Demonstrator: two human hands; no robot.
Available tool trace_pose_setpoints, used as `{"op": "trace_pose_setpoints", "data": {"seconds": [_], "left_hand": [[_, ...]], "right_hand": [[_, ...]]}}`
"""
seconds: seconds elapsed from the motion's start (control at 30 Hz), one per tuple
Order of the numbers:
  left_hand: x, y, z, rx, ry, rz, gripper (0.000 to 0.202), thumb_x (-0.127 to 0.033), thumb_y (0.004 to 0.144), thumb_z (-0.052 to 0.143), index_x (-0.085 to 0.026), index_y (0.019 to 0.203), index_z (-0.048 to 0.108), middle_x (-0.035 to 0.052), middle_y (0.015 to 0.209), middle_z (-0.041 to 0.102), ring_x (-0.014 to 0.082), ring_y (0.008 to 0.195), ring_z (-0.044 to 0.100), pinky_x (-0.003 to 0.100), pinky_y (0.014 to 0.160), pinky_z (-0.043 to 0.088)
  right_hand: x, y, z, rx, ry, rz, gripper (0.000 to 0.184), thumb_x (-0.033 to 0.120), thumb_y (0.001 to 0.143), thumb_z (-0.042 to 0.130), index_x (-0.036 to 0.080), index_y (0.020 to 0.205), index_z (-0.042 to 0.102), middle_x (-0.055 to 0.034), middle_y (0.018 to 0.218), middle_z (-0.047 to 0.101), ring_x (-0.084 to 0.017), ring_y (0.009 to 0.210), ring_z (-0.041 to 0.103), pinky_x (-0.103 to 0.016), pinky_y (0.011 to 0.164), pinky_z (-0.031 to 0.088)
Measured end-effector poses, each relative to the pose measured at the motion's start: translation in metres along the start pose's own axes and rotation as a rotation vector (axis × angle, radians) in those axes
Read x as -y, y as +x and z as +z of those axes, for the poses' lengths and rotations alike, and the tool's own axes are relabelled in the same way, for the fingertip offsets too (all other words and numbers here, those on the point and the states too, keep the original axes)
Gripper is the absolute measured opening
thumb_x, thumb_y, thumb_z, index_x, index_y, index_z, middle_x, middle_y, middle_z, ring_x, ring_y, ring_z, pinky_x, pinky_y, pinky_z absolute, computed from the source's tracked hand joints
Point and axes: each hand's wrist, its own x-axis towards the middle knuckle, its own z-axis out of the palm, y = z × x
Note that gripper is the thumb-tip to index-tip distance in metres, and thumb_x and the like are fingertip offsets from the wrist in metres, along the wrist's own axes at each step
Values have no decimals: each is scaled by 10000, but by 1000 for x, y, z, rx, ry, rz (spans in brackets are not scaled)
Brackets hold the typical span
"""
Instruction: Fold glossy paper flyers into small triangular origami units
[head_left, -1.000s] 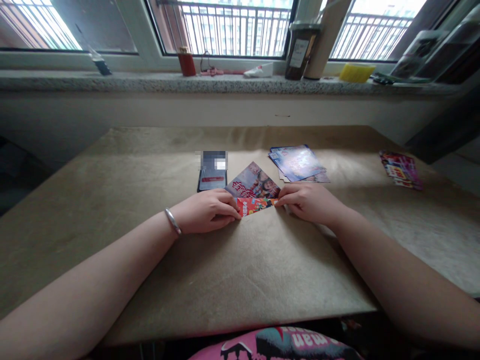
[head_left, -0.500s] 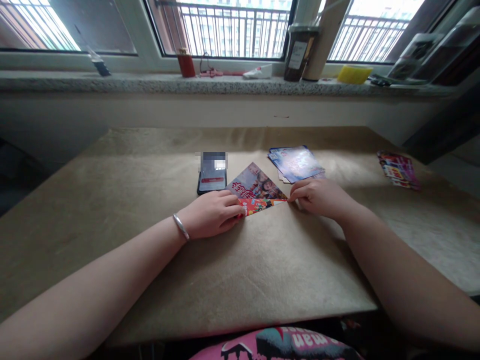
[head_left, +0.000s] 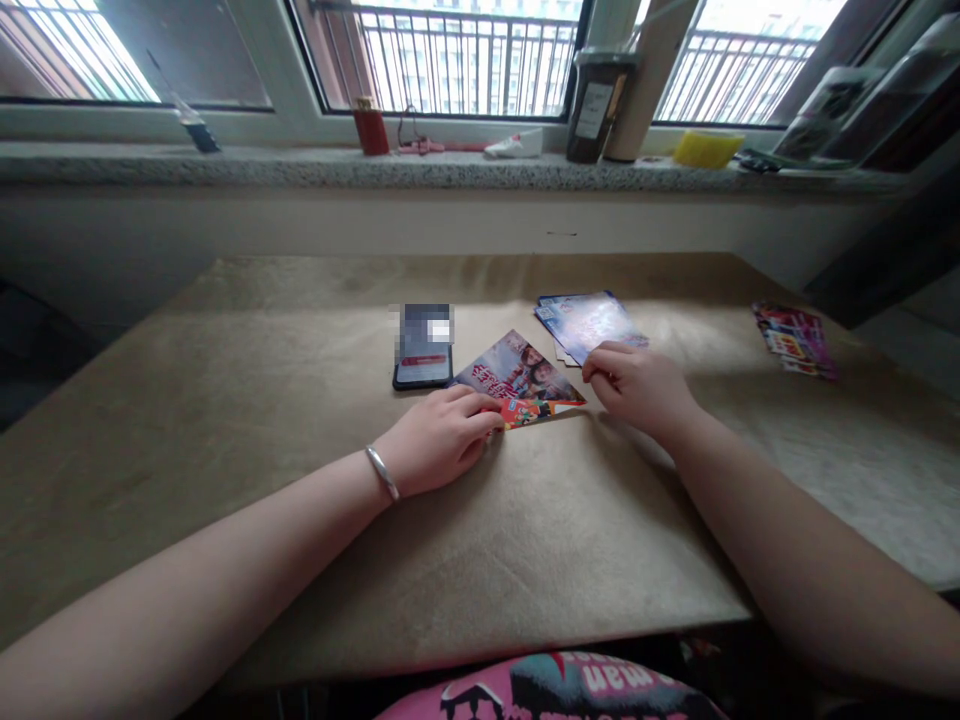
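Touching folded printed paper (head_left: 517, 372) with left hand (head_left: 444, 440), can't tell if pinched; curling right hand (head_left: 637, 388), partly open, empty, beside it!

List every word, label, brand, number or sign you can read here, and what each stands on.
"man": pink cloth at the bottom edge; the smaller letters below it are unclear.
Folded paper: red characters and small print, too blurred to read.
Sheets: pale print, washed out.
Cards: too small.
Phone: screen partly pixelated, the rest unreadable.
Jar: label too small.
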Motion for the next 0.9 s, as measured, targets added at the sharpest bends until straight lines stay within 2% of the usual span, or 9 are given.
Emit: {"op": "trace_pose_setpoints", "data": {"seconds": [0.1,0.2,0.33,0.43,0.53,0.67,0.77,0.9], "left_hand": [[3,2,0,15,-47,56,290,-156,899,430,-197,1127,605,61,1167,618,192,1000,545,369,888,494],[6,4,-1,38,-77,98,313,-140,903,431,-213,1163,589,54,1205,603,187,1044,542,380,929,480],[8,7,0,26,-139,127,290,-127,914,410,-200,1113,607,55,1198,607,179,1083,544,370,940,485],[11,8,3,9,-164,135,283,-106,915,390,-184,1051,626,57,1180,618,173,1087,551,353,923,499],[14,7,7,-12,-154,145,276,-97,904,400,-185,1022,633,52,1177,623,175,1093,555,366,927,501],[13,6,6,-39,-97,149,241,-117,888,435,-182,994,642,52,1153,634,191,1076,557,368,900,514],[12,5,4,-55,-30,120,222,-145,888,449,-181,988,644,58,1148,634,199,1054,559,375,889,511],[11,2,5,-48,38,38,221,-213,904,452,-182,1023,636,74,1146,628,205,1018,563,389,871,506]], "right_hand": [[5,2,0,-15,104,-109,225,150,805,468,217,836,681,-40,946,673,-168,809,613,-302,711,474],[9,3,2,5,175,-232,241,173,828,490,236,952,687,-64,1119,628,-202,993,588,-373,881,477],[9,3,6,69,181,-235,297,194,847,499,240,1104,638,-95,1356,485,-246,1174,509,-450,979,435],[8,3,9,117,179,-215,344,208,844,510,227,1181,581,-109,1427,409,-265,1262,439,-480,1025,393],[6,2,12,140,203,-190,313,194,831,518,195,1137,581,-124,1404,438,-259,1280,421,-464,1048,374],[4,1,14,179,227,-191,267,181,820,523,189,1078,590,-106,1250,574,-235,1207,481,-423,1031,393],[5,1,12,208,244,-185,246,189,817,530,207,1051,601,-87,1133,615,-222,1098,536,-395,965,435],[7,-1,9,231,282,-127,228,197,811,536,223,1016,632,-80,1024,600,-197,914,572,-343,824,469]]}}
